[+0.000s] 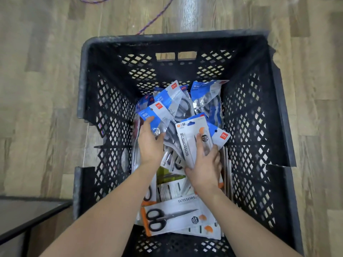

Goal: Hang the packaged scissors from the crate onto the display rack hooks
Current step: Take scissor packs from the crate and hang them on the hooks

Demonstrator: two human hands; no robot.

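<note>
- Stage: picking, judged early. Both hands are down in the crate (185,37); no rack or hooks appear in this view, so nothing shows as hung, and how many packs have left the crate cannot be told.
- Left hand (149,143): fingers curled round the edge of a blue pack (154,115), thumb on its face near the top; it grips this pack, tilted up from the heap.
- Right hand (206,162): fingers and thumb closed on a white pack (191,138) printed "SCISSORS", which it holds on edge above the pile.
- Where the scissors are: all visible packs lie inside the crate, heaped loosely across the floor from the far side to the near wall, overlapping one another.
- Count, blue packs: at least five can be told apart (the one held, two leaning against the far wall, one more at the far left, one behind the white pack at right); others are buried.
- Count, white packs: at least three (the one held, a near pack (172,219) lying flat with black-handled scissors showing, one under it); more edges show between the arms, too tangled to count.
- Other: one crate; one cord (154,19) on the wooden floor (37,89) beyond it; one dark surface (27,214) at lower left.
- Left to do, as a judgement: lift the two held packs clear, carry them to the hooks, then repeat for the large remainder.
</note>
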